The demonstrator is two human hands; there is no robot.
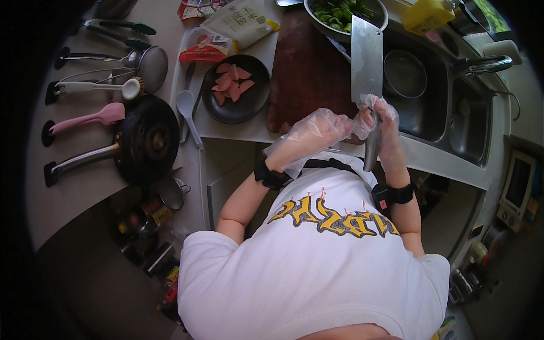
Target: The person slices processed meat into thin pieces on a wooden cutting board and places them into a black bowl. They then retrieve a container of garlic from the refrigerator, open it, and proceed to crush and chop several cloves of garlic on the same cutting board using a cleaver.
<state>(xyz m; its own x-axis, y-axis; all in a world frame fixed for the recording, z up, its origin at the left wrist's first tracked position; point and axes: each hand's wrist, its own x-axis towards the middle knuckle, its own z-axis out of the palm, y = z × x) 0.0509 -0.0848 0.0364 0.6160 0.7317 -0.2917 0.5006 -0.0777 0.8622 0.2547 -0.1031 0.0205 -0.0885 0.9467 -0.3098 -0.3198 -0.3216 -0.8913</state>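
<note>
A metal cleaver (367, 59) points away from me, its broad blade over the right edge of a dark red-brown cutting board (308, 76). My right hand (384, 114), in a clear plastic glove, holds the cleaver near the top of its handle. My left hand (335, 127), gloved the same way, is beside the handle, its fingertips close to the right hand's glove; whether it grips anything is hard to tell. Pink sliced sausage or ham (232, 83) lies on a black plate (212, 106) left of the board. A bowl (384, 19) of chopped green vegetables (340, 15) stands beyond the blade.
At right is a steel double sink (425, 123) with a round pan (405, 74) and a faucet (488, 63). Left are a frying pan (146, 136), a pink spatula (89, 121), tongs (123, 32) and a white spoon (187, 110). Food packets (240, 21) lie behind the plate.
</note>
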